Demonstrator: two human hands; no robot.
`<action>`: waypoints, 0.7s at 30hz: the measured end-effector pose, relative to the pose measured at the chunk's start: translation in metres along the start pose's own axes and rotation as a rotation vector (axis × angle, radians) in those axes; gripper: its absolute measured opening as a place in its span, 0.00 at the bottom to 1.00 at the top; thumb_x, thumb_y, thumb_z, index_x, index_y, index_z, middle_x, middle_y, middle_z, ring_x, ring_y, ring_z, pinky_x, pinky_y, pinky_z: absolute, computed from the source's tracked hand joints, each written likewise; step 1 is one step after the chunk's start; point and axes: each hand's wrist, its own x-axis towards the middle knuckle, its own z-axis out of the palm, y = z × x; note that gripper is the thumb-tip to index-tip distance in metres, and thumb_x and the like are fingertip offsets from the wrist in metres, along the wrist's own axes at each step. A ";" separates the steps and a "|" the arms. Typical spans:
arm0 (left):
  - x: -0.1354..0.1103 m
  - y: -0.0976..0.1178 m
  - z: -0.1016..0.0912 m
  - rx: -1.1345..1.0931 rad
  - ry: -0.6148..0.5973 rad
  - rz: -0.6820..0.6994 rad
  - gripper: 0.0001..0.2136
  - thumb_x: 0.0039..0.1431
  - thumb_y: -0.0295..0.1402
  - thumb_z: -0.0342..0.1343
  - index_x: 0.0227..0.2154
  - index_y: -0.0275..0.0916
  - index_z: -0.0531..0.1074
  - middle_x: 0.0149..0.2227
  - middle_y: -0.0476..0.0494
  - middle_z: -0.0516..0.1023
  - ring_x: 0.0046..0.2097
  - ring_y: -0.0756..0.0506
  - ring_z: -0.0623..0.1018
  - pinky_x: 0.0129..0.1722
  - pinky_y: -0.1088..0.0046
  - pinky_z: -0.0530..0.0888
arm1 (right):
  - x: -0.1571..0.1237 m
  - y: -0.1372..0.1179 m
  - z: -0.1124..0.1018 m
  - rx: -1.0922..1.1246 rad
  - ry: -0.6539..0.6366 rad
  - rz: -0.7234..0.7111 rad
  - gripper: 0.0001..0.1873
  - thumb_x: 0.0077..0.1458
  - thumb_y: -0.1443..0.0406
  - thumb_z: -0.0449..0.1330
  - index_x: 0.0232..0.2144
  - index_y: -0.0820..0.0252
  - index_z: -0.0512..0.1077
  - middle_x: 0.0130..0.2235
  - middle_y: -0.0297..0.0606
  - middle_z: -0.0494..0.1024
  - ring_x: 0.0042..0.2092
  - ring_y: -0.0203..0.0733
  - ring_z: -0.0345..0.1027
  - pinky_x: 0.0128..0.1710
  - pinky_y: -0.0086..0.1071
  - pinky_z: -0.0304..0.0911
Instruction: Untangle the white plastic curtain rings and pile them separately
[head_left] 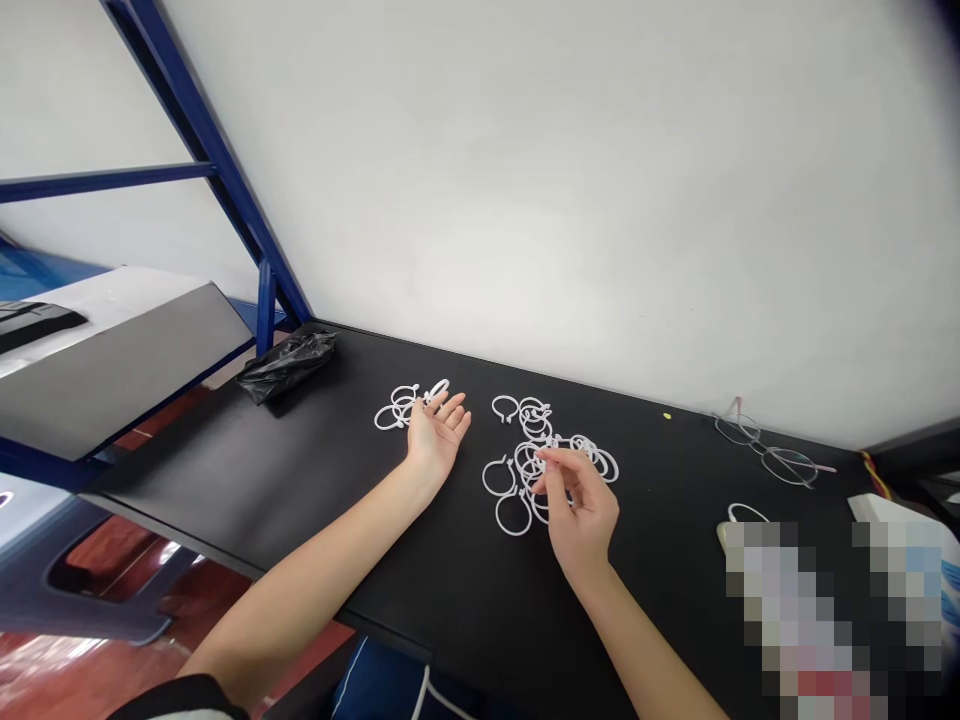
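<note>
My left hand is turned palm up with its fingers stretched out and apart. Beside its thumb and fingertips lies a small group of thin white rings, one of them tilted on edge. A larger, overlapping cluster of white rings spreads to the right; each has a gap with small knobs at the ends. Over that cluster, my right hand is closed in a pinch, thumb against index finger. A bit of white shows between the fingertips, seemingly part of a ring, though the rings behind blur the outline.
Everything lies on a black tabletop against a pale wall. A crumpled black plastic bag sits at the left back, near a blue metal frame. Eyeglasses and a small yellow bit are at the right back; pixelated items cover the right front.
</note>
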 end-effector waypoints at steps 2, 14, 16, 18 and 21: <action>-0.001 -0.001 0.000 0.003 0.001 -0.002 0.16 0.69 0.39 0.38 0.39 0.32 0.67 0.33 0.39 0.76 0.25 0.52 0.74 0.28 0.75 0.75 | 0.000 0.000 0.000 -0.001 0.001 -0.005 0.07 0.60 0.69 0.55 0.36 0.59 0.74 0.35 0.37 0.76 0.25 0.33 0.70 0.26 0.31 0.70; 0.000 -0.003 0.002 0.213 -0.302 -0.113 0.08 0.64 0.34 0.50 0.38 0.35 0.69 0.37 0.40 0.78 0.27 0.52 0.76 0.27 0.77 0.73 | 0.000 0.000 0.001 -0.004 0.003 0.005 0.07 0.60 0.68 0.55 0.36 0.59 0.74 0.35 0.37 0.76 0.24 0.33 0.69 0.25 0.32 0.69; 0.003 -0.003 0.001 0.256 -0.375 -0.173 0.08 0.64 0.34 0.50 0.40 0.36 0.69 0.47 0.35 0.77 0.32 0.50 0.78 0.30 0.76 0.75 | 0.000 0.000 0.002 0.005 0.003 0.003 0.07 0.60 0.69 0.55 0.36 0.59 0.74 0.34 0.37 0.76 0.24 0.33 0.69 0.25 0.31 0.69; 0.008 -0.004 -0.001 0.284 -0.419 -0.210 0.08 0.64 0.35 0.50 0.40 0.36 0.68 0.54 0.32 0.72 0.39 0.47 0.80 0.33 0.74 0.76 | 0.000 0.000 0.002 0.014 0.001 -0.005 0.07 0.60 0.69 0.55 0.36 0.59 0.74 0.34 0.36 0.75 0.24 0.32 0.69 0.25 0.30 0.68; 0.015 -0.007 -0.005 0.330 -0.463 -0.182 0.10 0.64 0.38 0.50 0.41 0.38 0.68 0.64 0.35 0.59 0.52 0.40 0.76 0.40 0.68 0.78 | -0.001 0.000 0.002 0.018 -0.006 -0.008 0.08 0.60 0.69 0.55 0.36 0.59 0.74 0.34 0.36 0.75 0.24 0.32 0.69 0.25 0.30 0.68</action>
